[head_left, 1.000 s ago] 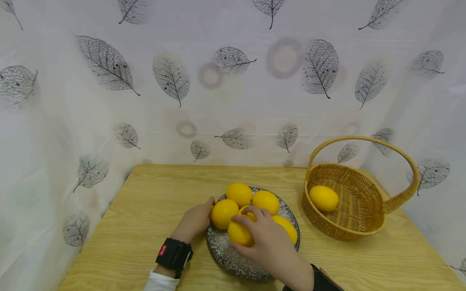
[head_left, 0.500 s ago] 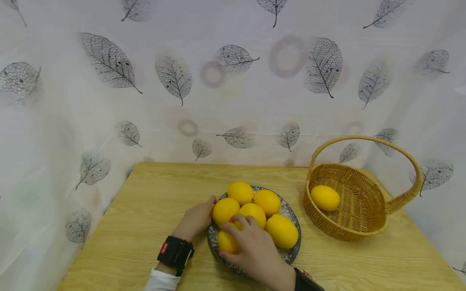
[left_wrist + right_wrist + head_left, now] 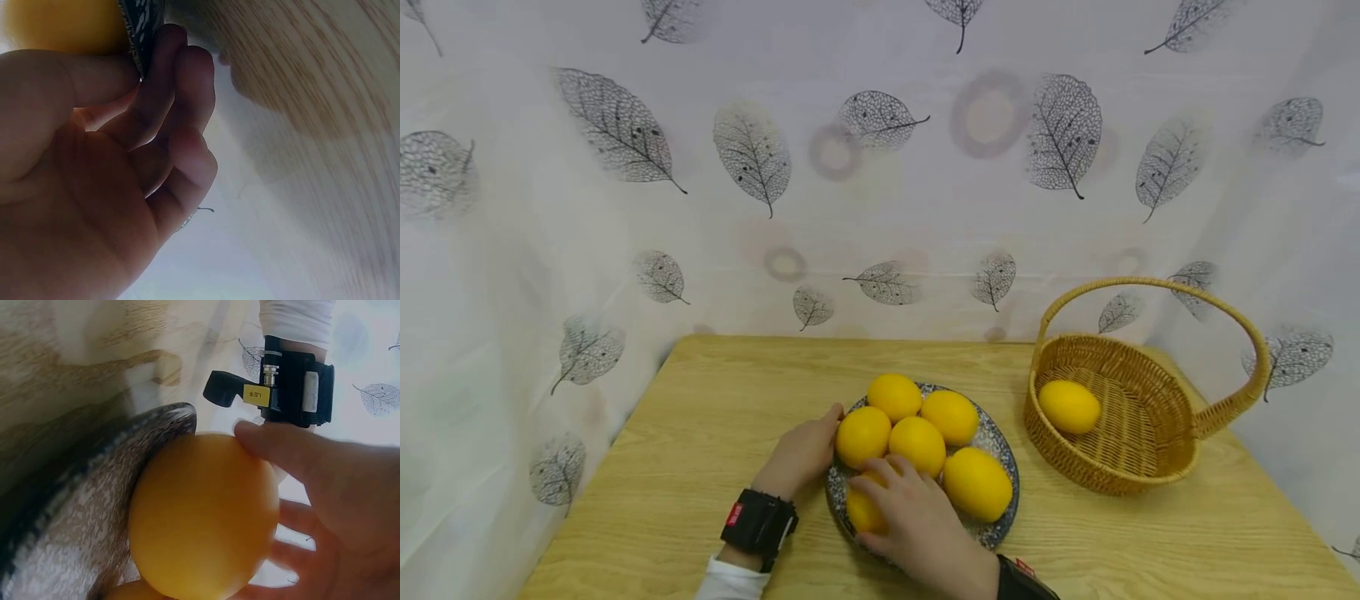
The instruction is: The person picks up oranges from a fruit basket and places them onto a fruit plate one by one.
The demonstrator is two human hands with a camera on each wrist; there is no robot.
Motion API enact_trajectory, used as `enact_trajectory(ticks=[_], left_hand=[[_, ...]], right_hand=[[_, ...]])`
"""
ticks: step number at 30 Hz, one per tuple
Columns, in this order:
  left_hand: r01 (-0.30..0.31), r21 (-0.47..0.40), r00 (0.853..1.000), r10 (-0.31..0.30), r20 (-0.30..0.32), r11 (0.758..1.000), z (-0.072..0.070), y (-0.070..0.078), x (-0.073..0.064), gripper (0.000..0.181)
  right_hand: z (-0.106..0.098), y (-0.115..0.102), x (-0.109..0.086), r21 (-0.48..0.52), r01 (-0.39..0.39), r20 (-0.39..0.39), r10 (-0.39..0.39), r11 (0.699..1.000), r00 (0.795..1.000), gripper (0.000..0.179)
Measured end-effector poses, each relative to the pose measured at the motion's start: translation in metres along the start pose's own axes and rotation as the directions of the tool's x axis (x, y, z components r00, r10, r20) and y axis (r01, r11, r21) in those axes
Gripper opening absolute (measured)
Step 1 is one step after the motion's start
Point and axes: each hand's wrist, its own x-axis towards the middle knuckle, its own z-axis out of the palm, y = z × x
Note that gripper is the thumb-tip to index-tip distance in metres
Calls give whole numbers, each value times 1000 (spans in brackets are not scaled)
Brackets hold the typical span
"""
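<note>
In the head view a speckled dark plate (image 3: 997, 442) bears several yellow lemons (image 3: 977, 483), laid close together. My left hand (image 3: 801, 454) pinches the plate's left rim; the left wrist view shows the thumb inside the edge and fingers (image 3: 197, 81) curled beneath. Over the plate's near left part, my right hand (image 3: 925, 521) grips one lemon (image 3: 863, 508). Seen from the right wrist, that lemon (image 3: 203, 515) sits low by the plate's raised rim, thumb on one side and fingers on the other. Whether it touches the plate's surface is hard to tell.
A round wicker basket (image 3: 1120, 479) with a tall handle stands right of the plate, holding a single lemon (image 3: 1069, 407). All of it rests on a light wooden table (image 3: 737, 383). Behind hangs a pale curtain (image 3: 880, 208) printed with leaves.
My right hand has carried its lemon left and down, from above the middle lemons to the plate's near left part. The left hand has stayed on the rim.
</note>
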Motion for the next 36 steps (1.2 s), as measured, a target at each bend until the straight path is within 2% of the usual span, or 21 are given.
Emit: enact_trajectory(ticks=[10, 16, 22, 28, 36], left_hand=[[-5, -12, 1000, 5, -5, 1000, -1, -1, 1, 36], [-3, -23, 1000, 3, -5, 1000, 1, -2, 1, 36], [-11, -17, 1000, 10, -11, 1000, 1, -1, 1, 39], [5, -4, 1000, -5, -8, 1000, 1, -1, 1, 41], [-9, -5, 1000, 9, -8, 1000, 3, -1, 2, 39]], right_hand=[[-1, 2, -2, -41, 26, 52, -24, 999, 998, 59], [-4, 7, -5, -70, 91, 116, -83, 993, 990, 67], [-6, 12, -5, -43, 106, 153, -99, 993, 983, 71], [-7, 14, -5, -27, 104, 164, -99, 994, 982, 73], [-9, 15, -6, -33, 125, 164, -118, 992, 979, 76]])
